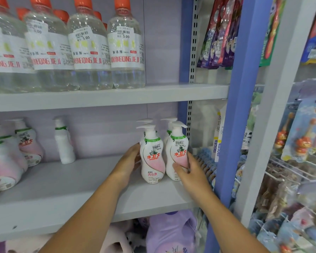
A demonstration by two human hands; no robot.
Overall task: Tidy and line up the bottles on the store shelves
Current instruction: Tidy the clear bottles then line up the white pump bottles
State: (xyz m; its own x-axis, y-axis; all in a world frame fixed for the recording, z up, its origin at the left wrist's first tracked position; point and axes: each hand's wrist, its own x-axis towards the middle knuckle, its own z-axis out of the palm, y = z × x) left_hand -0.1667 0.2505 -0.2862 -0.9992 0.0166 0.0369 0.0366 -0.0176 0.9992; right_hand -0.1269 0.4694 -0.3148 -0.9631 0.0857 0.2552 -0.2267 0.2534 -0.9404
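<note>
Curling round the right-hand pump bottle [177, 152], the right hand's [192, 172] fingers gripped its lower body, while the left hand [130, 159] lay against the neighbouring pump bottle [152, 156], its fingertips hidden behind it. Both stood upright, touching, at the lower shelf's [80, 194] right end, probably being squared into a row; a stray bottle [64, 143] stood well apart.
</note>
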